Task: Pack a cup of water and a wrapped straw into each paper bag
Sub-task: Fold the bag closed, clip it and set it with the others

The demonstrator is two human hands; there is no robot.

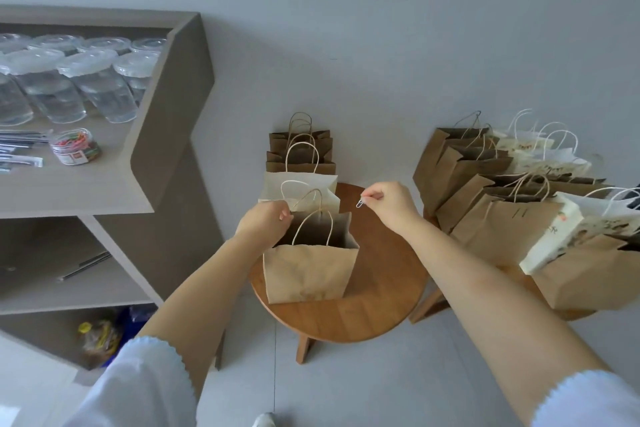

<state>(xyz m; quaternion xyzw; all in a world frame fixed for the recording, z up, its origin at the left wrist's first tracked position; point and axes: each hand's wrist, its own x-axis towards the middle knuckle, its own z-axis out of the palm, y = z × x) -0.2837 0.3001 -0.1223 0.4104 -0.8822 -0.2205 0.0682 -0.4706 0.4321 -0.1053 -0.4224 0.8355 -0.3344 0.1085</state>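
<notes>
At center frame we see a brown paper bag (311, 267) standing open on a round wooden surface (377, 298). Our left hand (265, 220) pinches the bag's rim; our right hand (389, 203) pinches a paper clip (360, 203) between curled fingers. Lidded cups of water (72, 83) line the shelf (114, 180) at upper left, above wrapped straws (20, 149) at the left edge. More bags (512, 191) crowd the right, against a pale wall (346, 28).

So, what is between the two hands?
In the head view, between the left hand and the right hand are the brown bag's open top with its twine handles, then bare stool top. The right hand pinches a paper clip.
</notes>
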